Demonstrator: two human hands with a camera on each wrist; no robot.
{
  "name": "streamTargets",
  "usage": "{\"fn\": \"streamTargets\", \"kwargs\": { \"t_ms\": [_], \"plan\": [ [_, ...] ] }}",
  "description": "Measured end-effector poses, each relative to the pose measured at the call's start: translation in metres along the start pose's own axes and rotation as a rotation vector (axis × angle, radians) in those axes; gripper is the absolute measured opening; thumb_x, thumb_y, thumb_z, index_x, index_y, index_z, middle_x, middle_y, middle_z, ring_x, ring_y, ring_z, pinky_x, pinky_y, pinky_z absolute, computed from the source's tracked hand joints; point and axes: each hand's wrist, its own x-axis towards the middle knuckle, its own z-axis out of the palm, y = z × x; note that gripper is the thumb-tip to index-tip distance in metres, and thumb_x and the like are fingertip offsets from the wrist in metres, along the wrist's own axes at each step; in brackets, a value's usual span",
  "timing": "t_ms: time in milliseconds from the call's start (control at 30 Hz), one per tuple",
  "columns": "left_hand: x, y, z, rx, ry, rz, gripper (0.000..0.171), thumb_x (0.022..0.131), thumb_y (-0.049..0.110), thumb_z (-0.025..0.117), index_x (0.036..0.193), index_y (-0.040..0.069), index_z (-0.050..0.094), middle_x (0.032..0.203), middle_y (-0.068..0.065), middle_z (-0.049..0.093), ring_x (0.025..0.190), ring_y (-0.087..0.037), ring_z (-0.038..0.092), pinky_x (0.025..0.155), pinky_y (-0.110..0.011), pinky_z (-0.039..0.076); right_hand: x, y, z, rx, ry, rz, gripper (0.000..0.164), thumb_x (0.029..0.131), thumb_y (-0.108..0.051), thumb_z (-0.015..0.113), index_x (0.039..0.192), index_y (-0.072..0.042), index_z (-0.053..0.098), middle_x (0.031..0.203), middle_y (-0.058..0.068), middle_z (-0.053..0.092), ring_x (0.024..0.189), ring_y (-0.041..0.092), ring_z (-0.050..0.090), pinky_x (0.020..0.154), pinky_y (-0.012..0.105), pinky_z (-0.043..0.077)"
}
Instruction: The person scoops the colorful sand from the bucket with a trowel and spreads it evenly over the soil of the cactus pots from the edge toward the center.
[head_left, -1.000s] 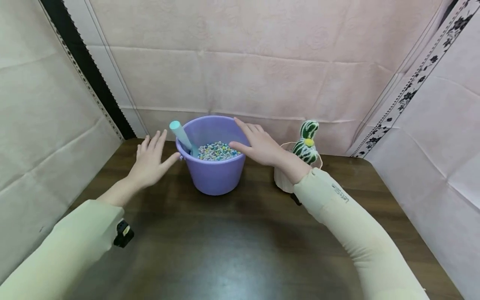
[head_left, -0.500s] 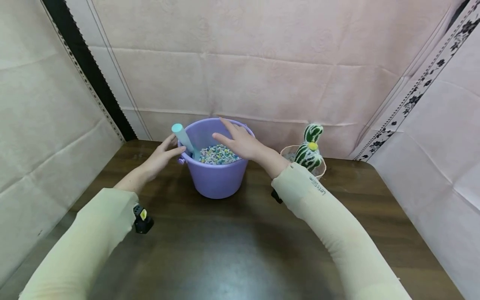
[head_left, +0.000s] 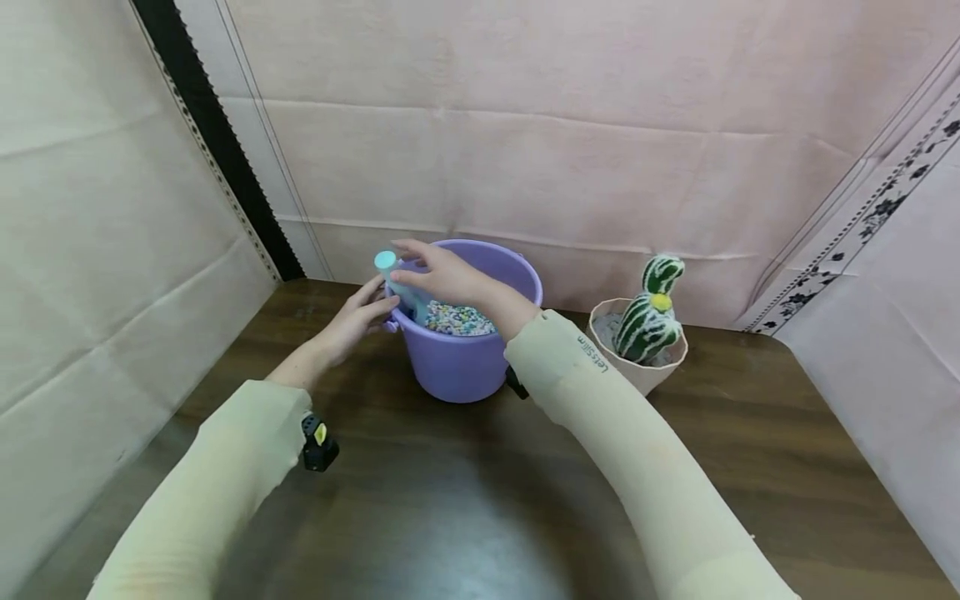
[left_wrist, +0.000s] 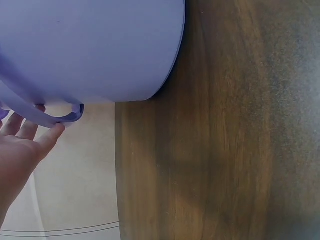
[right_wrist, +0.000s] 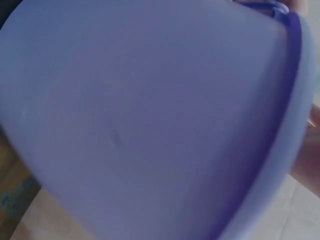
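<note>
A purple bucket (head_left: 457, 367) stands on the table with small multicoloured beads (head_left: 459, 320) inside. A light blue stick-like handle (head_left: 387, 262) leans on the bucket's left rim, its lower end among the beads. My left hand (head_left: 352, 321) holds the bucket at its left side. In the left wrist view, the thumb of that hand (left_wrist: 20, 150) lies on the purple handle loop (left_wrist: 47, 119), with fingers behind it. My right hand (head_left: 450, 279) hovers over the bucket, thumb and fingers spread beside the light blue handle. The right wrist view is mostly bucket wall (right_wrist: 140, 120).
A cream pot (head_left: 637, 371) with a green and white knitted cactus (head_left: 647, 325) stands to the right of the bucket. Pale cloth walls (head_left: 540, 167) enclose the dark wooden table (head_left: 420, 500) at the back and sides.
My left hand has come in from the left to the bucket's side. My right hand has moved left across the bucket to the light blue handle. The view has shifted slightly.
</note>
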Motion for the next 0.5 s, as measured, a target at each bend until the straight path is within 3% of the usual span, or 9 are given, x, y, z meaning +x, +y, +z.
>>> {"fn": "streamTargets", "kwargs": {
  "t_ms": [167,300,500],
  "plan": [
    [0.001,-0.002,0.002,-0.021,-0.001,0.005,0.064,0.099,0.026,0.038,0.152,0.017,0.003,0.156,-0.017,0.017,0.14,-0.04,0.022,0.112,-0.056,0.022,0.007,-0.002,0.007,-0.002,0.003,-0.027,0.041,0.097,-0.028,0.049,0.136,-0.016,0.045,0.136,0.008,0.051,0.131,0.024,0.043,0.107,0.039,0.039],
    [0.002,0.0,0.002,-0.025,0.006,-0.004,0.064,0.099,0.024,0.039,0.152,0.017,0.003,0.156,-0.015,0.018,0.14,-0.036,0.024,0.112,-0.052,0.025,0.006,0.002,0.003,0.02,0.029,-0.026,0.035,0.097,-0.026,0.049,0.131,-0.013,0.049,0.127,0.009,0.056,0.123,0.023,0.05,0.102,0.037,0.043],
    [0.002,0.009,0.001,0.074,0.055,0.022,0.066,0.097,0.02,0.046,0.152,0.012,0.009,0.154,-0.016,0.024,0.136,-0.032,0.031,0.111,-0.051,0.029,0.004,0.018,-0.01,0.174,0.192,0.051,0.036,0.097,-0.02,0.05,0.13,-0.007,0.046,0.125,0.015,0.056,0.116,0.026,0.054,0.097,0.038,0.048]
  ]
}}
